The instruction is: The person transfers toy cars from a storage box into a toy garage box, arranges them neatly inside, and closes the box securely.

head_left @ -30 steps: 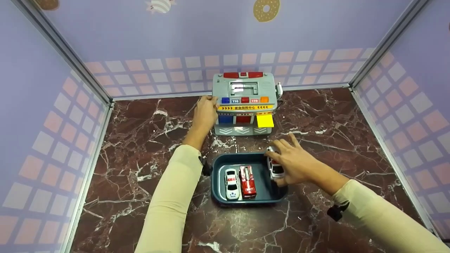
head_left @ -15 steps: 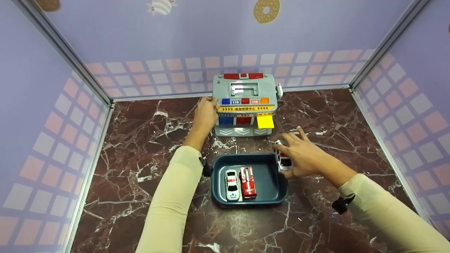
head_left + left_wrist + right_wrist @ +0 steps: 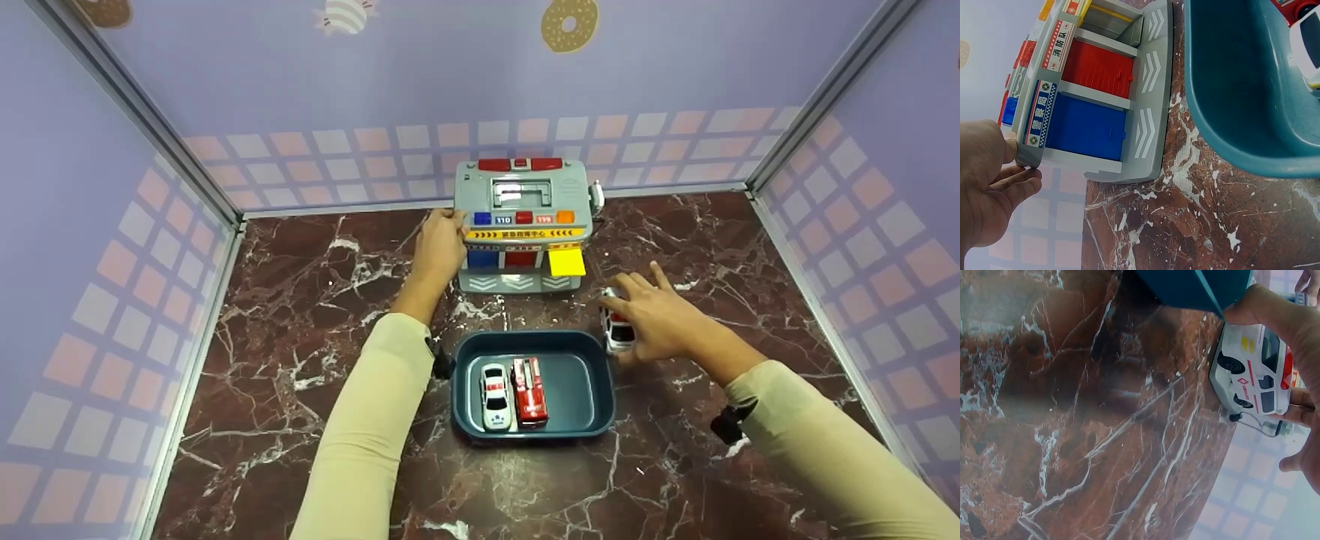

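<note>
A grey toy emergency station (image 3: 480, 193) stands near the back wall; its blue door (image 3: 1086, 126) and red door (image 3: 1098, 67) are down, and a yellow flap (image 3: 567, 262) is raised. My left hand (image 3: 440, 246) pinches the station's left roof corner, thumb above and fingers below. Between the thumb and fingers of my right hand (image 3: 660, 319) is a white toy ambulance (image 3: 1252, 371), held beside the right rim of a dark teal tray (image 3: 576, 394). Inside the tray lie a white toy police car (image 3: 496, 397) and a red toy fire truck (image 3: 529, 394), side by side.
Dark red marbled tabletop (image 3: 315, 337) spreads around the tray and station. Purple panels with pink and white checks, such as the back wall (image 3: 450, 75), enclose it on three sides. A white handset (image 3: 596, 196) hangs on the station's right side.
The right hand has lifted the toy ambulance out of the tray's right end and carried it right and towards the back. My left hand keeps its place on the station.
</note>
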`<state>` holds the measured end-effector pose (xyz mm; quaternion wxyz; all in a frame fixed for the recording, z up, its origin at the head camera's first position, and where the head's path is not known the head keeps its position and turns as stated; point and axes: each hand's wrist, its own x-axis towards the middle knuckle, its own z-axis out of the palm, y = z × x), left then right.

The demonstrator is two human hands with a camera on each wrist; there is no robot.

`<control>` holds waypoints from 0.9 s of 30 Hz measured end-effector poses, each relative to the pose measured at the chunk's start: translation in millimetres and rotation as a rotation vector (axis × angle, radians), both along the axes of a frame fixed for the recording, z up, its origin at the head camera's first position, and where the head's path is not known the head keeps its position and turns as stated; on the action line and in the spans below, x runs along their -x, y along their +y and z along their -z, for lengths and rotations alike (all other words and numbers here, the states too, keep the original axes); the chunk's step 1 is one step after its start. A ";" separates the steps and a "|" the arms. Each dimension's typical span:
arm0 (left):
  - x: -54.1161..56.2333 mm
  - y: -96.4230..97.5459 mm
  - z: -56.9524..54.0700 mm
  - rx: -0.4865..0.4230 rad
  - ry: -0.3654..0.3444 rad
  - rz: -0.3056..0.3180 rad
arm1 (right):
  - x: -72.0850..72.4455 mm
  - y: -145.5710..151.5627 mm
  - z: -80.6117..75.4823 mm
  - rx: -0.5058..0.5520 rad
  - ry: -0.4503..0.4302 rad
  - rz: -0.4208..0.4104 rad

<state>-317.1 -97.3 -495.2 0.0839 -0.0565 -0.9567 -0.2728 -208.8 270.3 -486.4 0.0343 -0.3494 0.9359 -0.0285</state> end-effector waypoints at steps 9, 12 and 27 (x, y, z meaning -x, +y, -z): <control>0.0 0.1 0.4 -0.001 -0.005 -0.005 | 11.2 4.8 9.2 -0.029 -0.019 0.045; -0.7 0.5 -0.5 -0.006 -0.005 -0.004 | 14.7 5.7 14.1 -0.029 -0.026 0.051; -2.0 1.9 -0.6 -0.013 -0.014 -0.016 | 32.5 -1.9 39.2 0.025 -0.029 0.048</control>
